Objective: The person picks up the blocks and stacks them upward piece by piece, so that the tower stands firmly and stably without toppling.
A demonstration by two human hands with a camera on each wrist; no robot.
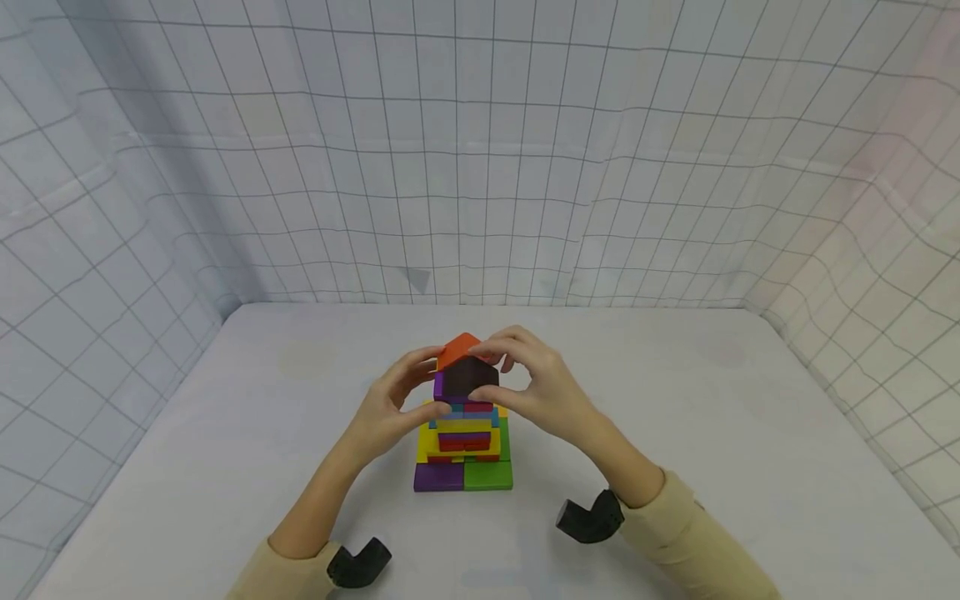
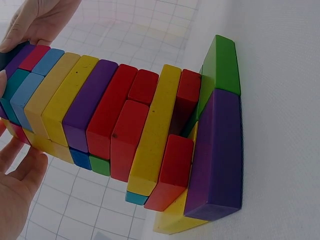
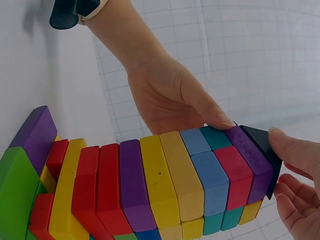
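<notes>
A tower of coloured wooden blocks (image 1: 463,425) rises in the middle of the table. Its sides show red, yellow, purple, blue and teal layers in both wrist views. Near the top lie a long purple block (image 3: 250,162) and a black wedge-shaped block (image 3: 265,145); an orange block (image 1: 456,348) shows above them in the head view. My right hand (image 1: 536,379) holds the black block between thumb and curled fingers. My left hand (image 1: 393,400) grips the upper tower from the left, its thumb at the end of the purple block and its fingers on the far side.
The tower's base has purple (image 1: 438,477) and green (image 1: 488,476) blocks flat on the white table (image 1: 225,450). Grid-patterned curtains (image 1: 480,167) surround the table at the back and sides. A black wrist fitting (image 1: 590,518) sticks out by the right sleeve, another (image 1: 358,565) by the left.
</notes>
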